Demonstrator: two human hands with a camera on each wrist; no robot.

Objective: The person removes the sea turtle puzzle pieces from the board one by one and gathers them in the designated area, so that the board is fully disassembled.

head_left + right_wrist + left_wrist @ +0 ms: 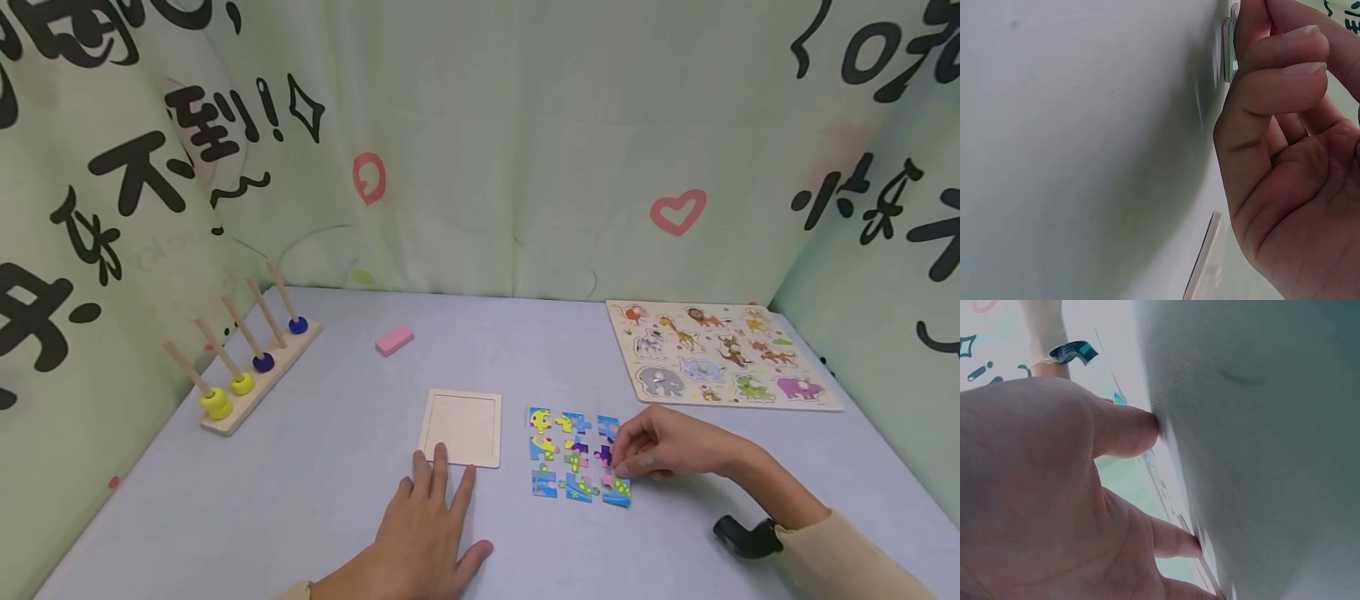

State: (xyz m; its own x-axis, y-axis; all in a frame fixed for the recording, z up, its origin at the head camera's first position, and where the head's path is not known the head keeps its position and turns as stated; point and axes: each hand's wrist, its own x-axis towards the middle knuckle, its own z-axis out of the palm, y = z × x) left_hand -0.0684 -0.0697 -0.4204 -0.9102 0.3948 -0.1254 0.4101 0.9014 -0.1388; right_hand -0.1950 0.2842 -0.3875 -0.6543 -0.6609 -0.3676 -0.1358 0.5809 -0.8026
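Observation:
Small jigsaw puzzle pieces (577,456) in blue, yellow, green and purple lie in rows on the table, slightly apart. At their right side my right hand (663,446) has curled fingers and pinches a purple-and-blue puzzle piece (604,454), partly hidden behind the fingertips. The right wrist view shows the curled fingers beside thin piece edges (1229,50). My left hand (423,525) lies spread on the table, its fingertips touching the near edge of a square wooden puzzle tray (460,429). In the left wrist view, the left hand (1054,487) has straight fingers.
A wooden peg stand (262,379) with yellow and blue beads stands at the left. A pink block (394,340) lies behind the tray. At the back right is an animal puzzle board (720,354). Printed curtains (465,167) enclose the table's back and sides.

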